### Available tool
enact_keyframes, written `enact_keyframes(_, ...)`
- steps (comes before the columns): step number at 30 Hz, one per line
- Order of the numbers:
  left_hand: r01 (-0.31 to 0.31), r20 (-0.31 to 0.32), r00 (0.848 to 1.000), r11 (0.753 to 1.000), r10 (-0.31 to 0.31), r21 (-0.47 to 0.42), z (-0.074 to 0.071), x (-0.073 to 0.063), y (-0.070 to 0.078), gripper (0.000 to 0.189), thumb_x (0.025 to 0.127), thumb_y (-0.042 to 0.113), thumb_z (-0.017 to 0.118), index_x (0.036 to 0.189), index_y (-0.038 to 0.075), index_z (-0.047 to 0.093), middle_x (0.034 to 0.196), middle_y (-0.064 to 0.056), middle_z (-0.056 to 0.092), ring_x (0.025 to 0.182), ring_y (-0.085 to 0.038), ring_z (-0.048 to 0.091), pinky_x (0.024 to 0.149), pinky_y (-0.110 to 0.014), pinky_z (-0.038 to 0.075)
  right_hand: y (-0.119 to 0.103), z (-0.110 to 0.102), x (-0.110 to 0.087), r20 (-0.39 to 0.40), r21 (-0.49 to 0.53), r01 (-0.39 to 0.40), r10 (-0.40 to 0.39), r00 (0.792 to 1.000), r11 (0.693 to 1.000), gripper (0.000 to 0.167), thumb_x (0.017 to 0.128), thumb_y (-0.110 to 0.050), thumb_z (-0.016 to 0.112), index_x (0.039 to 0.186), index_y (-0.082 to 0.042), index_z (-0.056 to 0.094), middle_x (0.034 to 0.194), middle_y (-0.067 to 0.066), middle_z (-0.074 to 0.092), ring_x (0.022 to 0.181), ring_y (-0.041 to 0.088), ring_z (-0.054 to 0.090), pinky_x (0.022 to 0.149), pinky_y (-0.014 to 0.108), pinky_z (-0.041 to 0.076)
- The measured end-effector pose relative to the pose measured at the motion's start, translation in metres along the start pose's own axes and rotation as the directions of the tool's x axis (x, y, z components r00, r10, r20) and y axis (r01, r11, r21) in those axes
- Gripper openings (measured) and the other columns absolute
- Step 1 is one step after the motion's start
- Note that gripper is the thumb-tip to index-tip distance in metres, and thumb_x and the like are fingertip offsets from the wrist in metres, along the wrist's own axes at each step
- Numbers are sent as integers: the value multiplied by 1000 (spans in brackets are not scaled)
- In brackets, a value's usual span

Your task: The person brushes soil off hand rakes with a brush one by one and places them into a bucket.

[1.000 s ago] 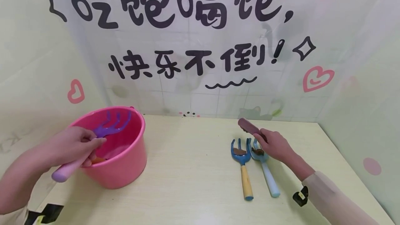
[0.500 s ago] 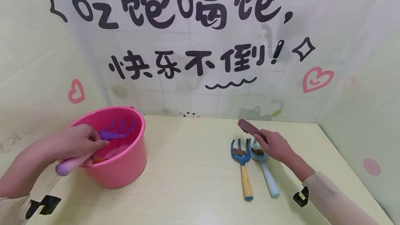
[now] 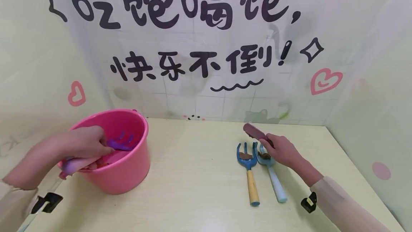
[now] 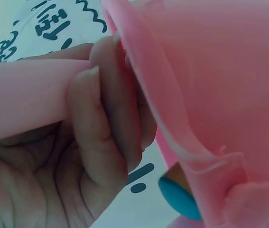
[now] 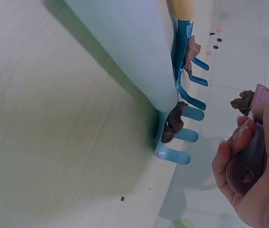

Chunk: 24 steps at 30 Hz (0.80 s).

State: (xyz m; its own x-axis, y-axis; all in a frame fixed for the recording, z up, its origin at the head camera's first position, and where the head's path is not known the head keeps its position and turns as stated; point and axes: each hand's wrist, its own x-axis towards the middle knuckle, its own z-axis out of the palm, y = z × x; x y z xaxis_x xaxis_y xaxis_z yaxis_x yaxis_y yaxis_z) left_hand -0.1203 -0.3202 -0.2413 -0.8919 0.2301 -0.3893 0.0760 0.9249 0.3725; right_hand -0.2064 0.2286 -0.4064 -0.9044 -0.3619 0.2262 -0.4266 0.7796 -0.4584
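Note:
My left hand grips the lilac handle of a purple hand rake, its tines down inside the pink bucket. The fingers are right at the bucket's rim in the left wrist view. My right hand holds a mauve brush-like tool with a brown lump stuck on it, raised over the table. Just below lie two more hand rakes side by side: a blue one with a wooden handle and a light blue one. Brown clumps rest on both heads.
A handle with a teal end shows beside the bucket's rim. Dark crumbs dot the pale tabletop. A printed wall sheet stands behind the table, and side sheets flank it.
My left hand has lowered the purple rake deeper into the bucket, its handle swinging nearer the rim. The right hand, the brush-like tool and the two rakes on the table have stayed in place.

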Motion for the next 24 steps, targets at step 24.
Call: enact_keyframes(24, 26, 41, 999, 998, -29, 51, -4, 7, 9, 28, 85, 20, 80, 81, 5, 56, 63, -4, 59, 52, -17, 61, 58, -32, 54, -13, 11, -1, 55, 18, 30, -31, 998, 999, 24, 104, -22, 62, 82, -13, 55, 62, -6, 46, 52, 11, 43, 49, 27, 36)
